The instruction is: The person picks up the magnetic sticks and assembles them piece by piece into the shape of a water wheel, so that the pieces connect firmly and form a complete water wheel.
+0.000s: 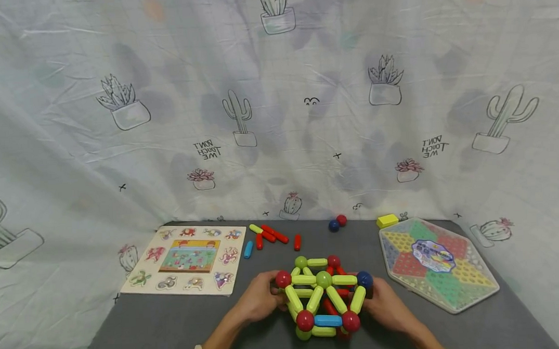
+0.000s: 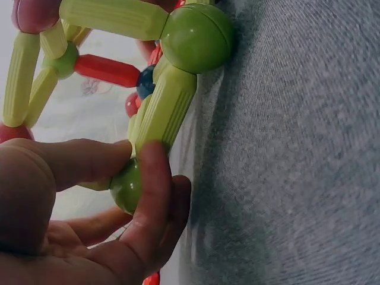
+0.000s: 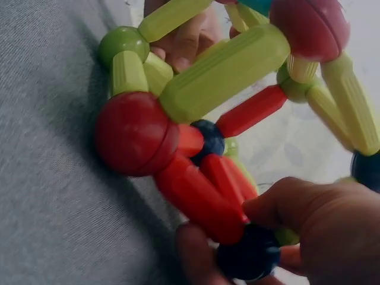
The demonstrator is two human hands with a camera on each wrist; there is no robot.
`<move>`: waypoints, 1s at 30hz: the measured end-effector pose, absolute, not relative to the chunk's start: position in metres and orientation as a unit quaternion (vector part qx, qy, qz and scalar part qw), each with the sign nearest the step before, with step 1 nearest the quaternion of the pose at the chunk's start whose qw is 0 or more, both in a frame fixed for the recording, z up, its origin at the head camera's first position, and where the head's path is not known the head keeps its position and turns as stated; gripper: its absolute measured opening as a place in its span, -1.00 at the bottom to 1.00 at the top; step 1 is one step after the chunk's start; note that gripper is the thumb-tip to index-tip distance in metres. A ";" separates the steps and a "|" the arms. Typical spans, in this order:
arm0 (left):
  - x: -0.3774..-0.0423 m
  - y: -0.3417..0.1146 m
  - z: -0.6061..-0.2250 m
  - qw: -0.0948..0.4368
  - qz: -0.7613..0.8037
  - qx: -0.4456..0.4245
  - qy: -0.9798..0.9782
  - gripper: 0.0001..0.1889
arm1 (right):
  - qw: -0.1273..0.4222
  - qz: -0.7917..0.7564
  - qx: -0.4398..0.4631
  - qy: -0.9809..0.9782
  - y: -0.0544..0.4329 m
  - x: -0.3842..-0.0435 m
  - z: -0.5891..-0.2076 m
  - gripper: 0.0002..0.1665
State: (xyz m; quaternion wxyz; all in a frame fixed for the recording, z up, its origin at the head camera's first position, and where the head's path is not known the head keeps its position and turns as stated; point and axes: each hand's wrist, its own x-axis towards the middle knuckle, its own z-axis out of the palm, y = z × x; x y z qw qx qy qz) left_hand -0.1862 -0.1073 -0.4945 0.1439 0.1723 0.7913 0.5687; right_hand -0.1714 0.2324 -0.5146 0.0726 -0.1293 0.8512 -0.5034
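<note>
A structure of rods and balls [image 1: 328,321] stands in front of me, built from yellow-green, red and blue rods joined by red, green and dark blue balls. My left hand [image 1: 262,299] holds its left side; in the left wrist view the thumb and fingers pinch a green ball [image 2: 126,187] at a low corner. On the other side my right hand [image 1: 383,302] grips a dark blue ball [image 3: 248,252], where red rods [image 3: 199,196] meet. Parts of both hands' fingers are hidden behind the structure in the head view.
Loose red, blue and yellow-green rods [image 1: 280,237] lie behind the structure, with two loose balls [image 1: 334,225] farther right. A wooden picture puzzle board [image 1: 143,261] lies left. To the right are a hexagonal checkers board [image 1: 469,291] and a yellow block [image 1: 387,221]. A printed curtain hangs behind.
</note>
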 end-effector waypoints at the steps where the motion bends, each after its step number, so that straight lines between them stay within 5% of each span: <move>1: -0.186 -0.107 -0.494 0.146 0.572 0.172 0.788 -0.55 | 0.076 -0.507 -0.133 0.848 0.233 -0.171 -0.514 -0.39; 9: -0.195 -0.103 -0.493 0.090 0.540 0.175 0.818 -0.35 | 0.058 -0.538 -0.140 0.829 0.238 -0.177 -0.512 -0.27; 14: -0.206 -0.102 -0.494 0.021 0.510 0.207 0.835 -0.34 | -0.020 -0.508 -0.151 0.848 0.236 -0.181 -0.509 -0.30; 19: -0.210 -0.099 -0.496 -0.015 0.512 0.223 0.830 -0.35 | -0.101 -0.479 -0.186 0.852 0.235 -0.185 -0.512 -0.11; 30: -0.215 -0.095 -0.497 -0.096 0.494 0.258 0.825 -0.35 | -0.186 -0.457 -0.241 0.836 0.235 -0.194 -0.520 -0.22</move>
